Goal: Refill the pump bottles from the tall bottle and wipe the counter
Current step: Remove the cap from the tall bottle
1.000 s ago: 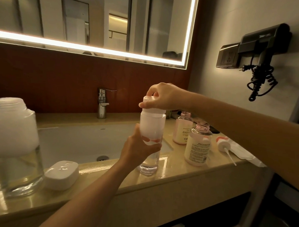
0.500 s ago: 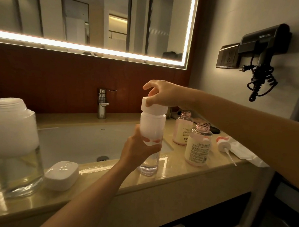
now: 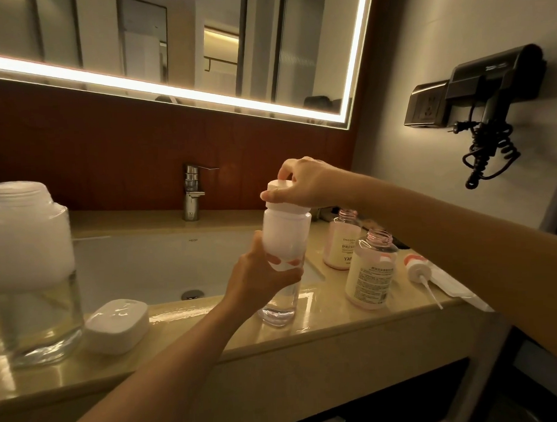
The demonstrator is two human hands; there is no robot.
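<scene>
The tall bottle (image 3: 285, 239), white on top and clear at the base, stands on the beige counter (image 3: 323, 323) in front of the sink. My left hand (image 3: 261, 275) grips its middle. My right hand (image 3: 304, 184) holds its white cap (image 3: 277, 187) from above, fingers curled round it. Two pink pump bottles stand uncapped to the right: the far one (image 3: 341, 243) and the near one (image 3: 370, 270). A pump head with its tube (image 3: 420, 273) lies on the counter beside them.
A large clear jar with a white top (image 3: 31, 272) stands at the left, a white soap box (image 3: 117, 324) next to it. The sink basin (image 3: 152, 264) and tap (image 3: 191, 192) lie behind. A hair dryer (image 3: 488, 83) hangs on the right wall. A white cloth (image 3: 459, 289) lies at the counter's right end.
My right hand loosened its fingers from the cap half a second ago, then closed down round it again. The bottle and my left hand stayed in place.
</scene>
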